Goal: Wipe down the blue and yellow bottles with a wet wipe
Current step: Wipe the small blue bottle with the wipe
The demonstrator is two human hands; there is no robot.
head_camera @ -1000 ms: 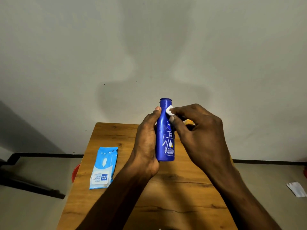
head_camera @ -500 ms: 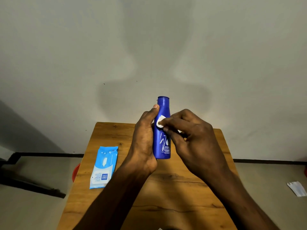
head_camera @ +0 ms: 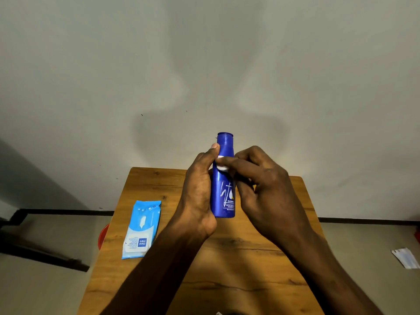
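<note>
Now the wet wipe (head_camera: 222, 165) sits lower on the blue bottle (head_camera: 223, 192) than 1 s ago: it was up by the cap, since then it has slid down to the shoulder, approx. just under the neck. Bottle has also turned a bit, the front logo has gone round and the side print shows. So wiping is under way on the blue one, top part done, lower body prob. still to do.

Left hand (head_camera: 200, 196) grips the bottle upright off the table (head_camera: 261, 258), thumb up near the neck. Right hand (head_camera: 266, 192) pinches the small folded wipe w/ fingertips and presses it on the bottle.

Yellow bottle: not clearly in view, maybe hidden behind the right hand, can't tell.

Wipe pack (head_camera: 142, 230) lies flat on the table, left side, well apart from the hands. Something red (head_camera: 103, 237) pokes out below the table's left edge. Bit of paper (head_camera: 405, 258) on the floor, far right. Nothing blocks the wiping.
</note>
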